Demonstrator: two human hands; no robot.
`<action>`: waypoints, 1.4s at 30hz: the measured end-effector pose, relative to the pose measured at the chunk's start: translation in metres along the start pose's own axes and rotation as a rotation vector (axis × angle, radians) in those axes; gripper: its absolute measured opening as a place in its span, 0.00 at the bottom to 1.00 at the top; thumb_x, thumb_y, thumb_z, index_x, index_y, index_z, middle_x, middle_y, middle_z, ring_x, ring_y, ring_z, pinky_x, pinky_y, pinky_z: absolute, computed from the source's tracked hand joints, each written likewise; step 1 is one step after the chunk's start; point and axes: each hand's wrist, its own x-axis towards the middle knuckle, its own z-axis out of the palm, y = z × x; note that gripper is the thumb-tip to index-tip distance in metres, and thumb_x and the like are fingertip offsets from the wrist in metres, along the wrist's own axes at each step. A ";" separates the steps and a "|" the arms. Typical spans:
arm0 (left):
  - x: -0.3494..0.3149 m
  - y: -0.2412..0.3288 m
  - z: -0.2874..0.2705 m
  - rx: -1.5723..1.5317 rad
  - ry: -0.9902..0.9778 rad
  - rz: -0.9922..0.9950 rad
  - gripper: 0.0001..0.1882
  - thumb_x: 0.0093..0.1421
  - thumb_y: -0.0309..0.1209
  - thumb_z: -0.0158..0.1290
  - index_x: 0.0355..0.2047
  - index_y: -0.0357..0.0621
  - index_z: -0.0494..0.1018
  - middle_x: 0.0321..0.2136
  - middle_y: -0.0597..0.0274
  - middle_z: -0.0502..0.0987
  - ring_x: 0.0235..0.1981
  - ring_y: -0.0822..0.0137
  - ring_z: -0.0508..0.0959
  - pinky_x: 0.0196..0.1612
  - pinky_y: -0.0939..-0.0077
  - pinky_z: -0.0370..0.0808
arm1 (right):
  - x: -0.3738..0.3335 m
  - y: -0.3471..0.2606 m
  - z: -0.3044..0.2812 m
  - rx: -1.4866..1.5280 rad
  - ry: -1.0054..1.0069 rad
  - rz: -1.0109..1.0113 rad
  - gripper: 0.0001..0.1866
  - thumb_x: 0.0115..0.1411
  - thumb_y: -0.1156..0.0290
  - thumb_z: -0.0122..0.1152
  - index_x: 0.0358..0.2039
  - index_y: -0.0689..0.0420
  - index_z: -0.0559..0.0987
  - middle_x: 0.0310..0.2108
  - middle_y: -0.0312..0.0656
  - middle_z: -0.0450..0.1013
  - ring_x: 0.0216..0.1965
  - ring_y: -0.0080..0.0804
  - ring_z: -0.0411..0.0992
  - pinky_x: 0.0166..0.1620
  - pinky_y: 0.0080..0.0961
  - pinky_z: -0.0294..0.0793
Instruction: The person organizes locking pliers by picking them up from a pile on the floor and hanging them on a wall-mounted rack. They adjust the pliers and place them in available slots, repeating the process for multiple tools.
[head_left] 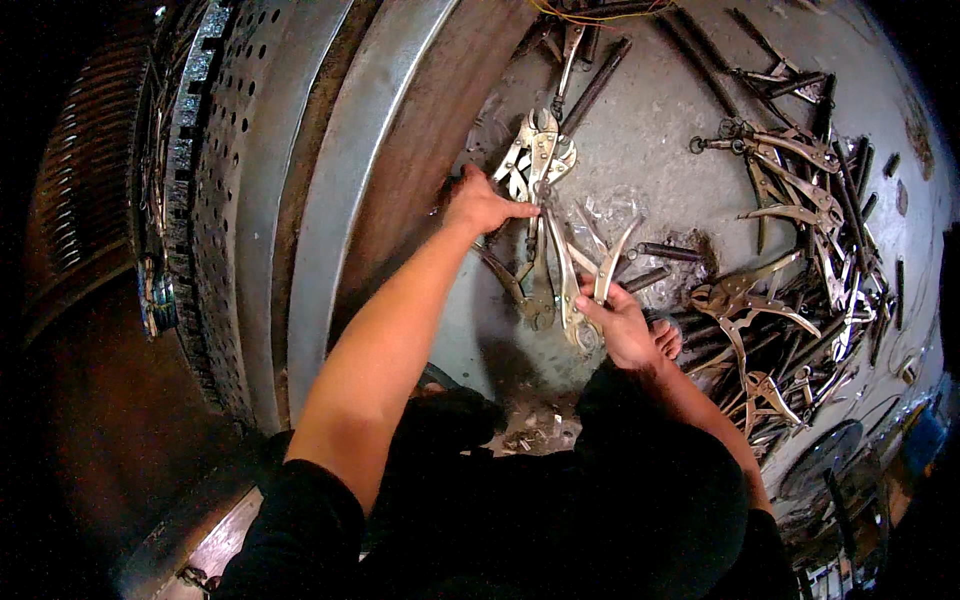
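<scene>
A cluster of metal locking pliers [542,155] lies in front of me, close to the curved metal panels. My left hand [484,207] grips the near side of this cluster, its thumb stretched across to the middle pliers and its other fingers partly hidden. My right hand [620,325] is closed round the handles of another pair of locking pliers [568,290]. The jaws of that pair point down toward me, and its handles spread upward. Beside it, a darker pair of pliers [537,305] hangs or lies with its jaws low; which one I cannot tell.
Large curved metal panels [340,150] stand along my left. On the grey floor [650,120] to the right is a long heap of locking pliers [790,190] and dark rods [690,55]. Clear plastic [612,207] lies beyond my right hand. A bare foot [665,338] shows beside it.
</scene>
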 end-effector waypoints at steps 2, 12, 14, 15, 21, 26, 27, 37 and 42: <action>-0.008 -0.001 0.009 0.001 0.072 -0.034 0.69 0.31 0.60 0.76 0.62 0.22 0.57 0.58 0.35 0.71 0.60 0.48 0.74 0.63 0.65 0.69 | 0.014 -0.014 0.022 0.148 0.021 0.016 0.14 0.63 0.71 0.68 0.47 0.60 0.78 0.47 0.35 0.74 0.49 0.23 0.69 0.55 0.24 0.66; -0.037 0.001 0.013 0.071 0.028 -0.055 0.56 0.36 0.67 0.70 0.54 0.34 0.71 0.51 0.44 0.78 0.53 0.49 0.79 0.57 0.59 0.74 | 0.042 -0.019 0.061 0.040 0.241 0.036 0.08 0.62 0.75 0.66 0.40 0.58 0.76 0.32 0.33 0.72 0.37 0.25 0.70 0.44 0.28 0.70; -0.036 -0.004 0.011 0.085 -0.015 -0.054 0.51 0.37 0.67 0.70 0.49 0.35 0.74 0.47 0.46 0.80 0.50 0.50 0.80 0.54 0.59 0.75 | 0.047 -0.001 0.058 -0.077 0.245 -0.056 0.08 0.62 0.75 0.66 0.39 0.58 0.75 0.31 0.33 0.71 0.36 0.26 0.69 0.42 0.28 0.70; -0.035 -0.008 0.012 0.092 -0.025 -0.052 0.49 0.37 0.67 0.70 0.46 0.35 0.75 0.45 0.47 0.80 0.49 0.50 0.80 0.53 0.59 0.75 | 0.051 0.008 0.057 -0.133 0.251 -0.106 0.08 0.62 0.75 0.66 0.39 0.58 0.75 0.31 0.33 0.71 0.35 0.26 0.69 0.42 0.27 0.70; -0.035 -0.030 0.024 -0.185 -0.232 0.007 0.39 0.43 0.60 0.71 0.41 0.38 0.79 0.39 0.53 0.82 0.44 0.59 0.80 0.50 0.66 0.74 | 0.042 -0.019 0.057 0.011 0.173 -0.018 0.09 0.62 0.74 0.67 0.40 0.57 0.75 0.33 0.33 0.73 0.35 0.23 0.69 0.41 0.24 0.68; -0.057 -0.015 0.012 -0.420 -0.327 -0.054 0.36 0.52 0.53 0.69 0.50 0.35 0.78 0.47 0.53 0.81 0.48 0.62 0.79 0.54 0.66 0.72 | 0.041 -0.015 0.034 -0.098 0.147 -0.138 0.11 0.63 0.72 0.67 0.42 0.59 0.74 0.34 0.34 0.73 0.37 0.24 0.69 0.42 0.25 0.69; -0.059 -0.012 0.010 -0.408 -0.295 -0.058 0.35 0.52 0.52 0.69 0.50 0.35 0.77 0.47 0.53 0.81 0.48 0.61 0.79 0.54 0.65 0.72 | 0.043 -0.012 0.025 -0.132 0.129 -0.138 0.12 0.63 0.72 0.67 0.42 0.59 0.74 0.34 0.35 0.74 0.37 0.25 0.69 0.43 0.26 0.69; -0.082 -0.053 0.010 -0.694 -0.297 -0.166 0.16 0.65 0.45 0.59 0.40 0.46 0.76 0.29 0.67 0.79 0.24 0.77 0.71 0.26 0.81 0.68 | 0.019 -0.003 0.017 -0.288 0.074 -0.222 0.10 0.62 0.78 0.64 0.41 0.59 0.71 0.34 0.37 0.71 0.37 0.24 0.68 0.42 0.26 0.69; -0.105 -0.070 0.021 -0.775 -0.247 -0.256 0.15 0.66 0.46 0.59 0.33 0.48 0.73 0.23 0.72 0.71 0.21 0.78 0.65 0.23 0.81 0.61 | 0.014 0.004 0.022 -0.376 0.128 -0.415 0.12 0.63 0.79 0.62 0.44 0.58 0.69 0.36 0.38 0.71 0.40 0.25 0.69 0.46 0.27 0.69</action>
